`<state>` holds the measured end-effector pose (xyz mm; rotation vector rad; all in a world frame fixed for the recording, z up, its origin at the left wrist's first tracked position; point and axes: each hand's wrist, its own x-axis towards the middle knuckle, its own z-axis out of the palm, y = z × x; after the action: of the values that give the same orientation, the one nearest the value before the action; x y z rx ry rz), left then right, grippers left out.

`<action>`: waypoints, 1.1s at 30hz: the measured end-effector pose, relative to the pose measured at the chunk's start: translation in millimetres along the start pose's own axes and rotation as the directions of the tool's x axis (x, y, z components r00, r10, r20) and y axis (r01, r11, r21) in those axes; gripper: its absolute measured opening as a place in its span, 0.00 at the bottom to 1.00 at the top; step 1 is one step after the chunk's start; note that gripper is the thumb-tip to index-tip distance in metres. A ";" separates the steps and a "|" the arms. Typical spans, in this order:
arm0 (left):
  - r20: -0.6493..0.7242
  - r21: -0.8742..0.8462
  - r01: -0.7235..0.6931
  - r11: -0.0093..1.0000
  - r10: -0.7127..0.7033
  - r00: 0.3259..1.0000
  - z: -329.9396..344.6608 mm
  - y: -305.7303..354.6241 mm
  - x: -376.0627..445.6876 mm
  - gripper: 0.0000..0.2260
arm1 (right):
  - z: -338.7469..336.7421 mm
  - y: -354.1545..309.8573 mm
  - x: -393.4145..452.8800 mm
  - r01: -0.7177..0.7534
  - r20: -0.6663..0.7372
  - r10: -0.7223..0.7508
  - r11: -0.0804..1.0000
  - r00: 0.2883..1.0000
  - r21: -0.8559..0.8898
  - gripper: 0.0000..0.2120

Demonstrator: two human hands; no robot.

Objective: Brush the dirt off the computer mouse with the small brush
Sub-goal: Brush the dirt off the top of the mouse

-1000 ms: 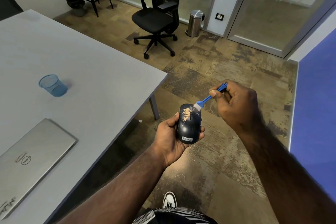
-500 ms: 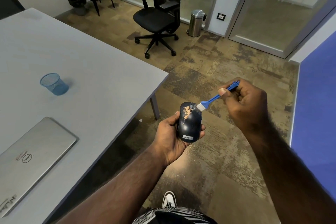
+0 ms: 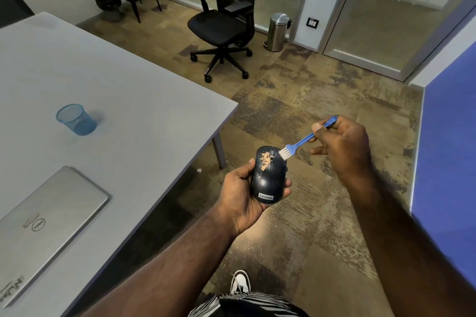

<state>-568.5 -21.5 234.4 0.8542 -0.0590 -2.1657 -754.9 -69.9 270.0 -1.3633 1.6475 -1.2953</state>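
A black computer mouse [image 3: 268, 180] with a patch of tan dirt [image 3: 265, 159] near its wheel lies in my left hand [image 3: 239, 195], which grips it from below, out over the floor beside the table. My right hand [image 3: 342, 147] pinches the blue handle of a small brush [image 3: 298, 143]. The white bristles [image 3: 283, 153] sit at the mouse's upper right edge, just right of the dirt.
A grey table [image 3: 116, 100] to the left carries a closed silver laptop [image 3: 43, 219] and a blue mesh cup [image 3: 76, 119]. A black office chair [image 3: 224, 26] and a steel bin [image 3: 279, 31] stand on the carpet beyond. A blue wall [image 3: 448, 162] is at right.
My right hand has drawn the brush a little to the right, so the bristles moved from the mouse's top toward its right edge. The dirt patch looks the same.
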 end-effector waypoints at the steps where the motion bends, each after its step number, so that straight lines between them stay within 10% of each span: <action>1: 0.004 0.000 0.001 1.000 -0.001 1.000 0.4 0.1 -0.2 0.24 | 1.2 0.9 -0.3 -0.030 0.031 0.030 1.000 0.999 0.006 0.09; 7: 0.002 0.001 0.006 1.000 -0.006 1.000 0.0 -0.6 -0.5 0.25 | 6.4 3.7 3.2 -0.050 -0.076 0.041 0.991 0.996 -0.126 0.05; 13: 0.017 -0.010 -0.004 1.000 0.004 1.000 -1.3 -0.1 -0.8 0.24 | 0.7 16.4 -3.0 -0.101 0.172 0.075 0.984 0.982 0.150 0.04; 18: 0.033 -0.016 -0.008 1.000 0.009 0.999 -5.5 0.8 0.3 0.25 | 3.1 22.3 -3.0 -0.041 -0.056 0.044 0.998 0.997 0.057 0.08; 22: 0.035 -0.021 -0.010 1.000 0.010 0.999 -4.2 1.3 1.2 0.25 | -0.5 22.9 -8.6 -0.025 0.073 0.006 0.965 0.997 0.261 0.03; 33: 0.032 -0.005 -0.006 1.000 0.006 0.999 -2.0 0.6 1.6 0.25 | 1.3 25.6 -5.4 0.000 -0.077 0.003 0.999 0.997 0.042 0.06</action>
<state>-567.7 -22.6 232.1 0.8161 -0.0722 -2.1730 -760.9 -65.5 244.9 -1.3026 1.6625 -1.3894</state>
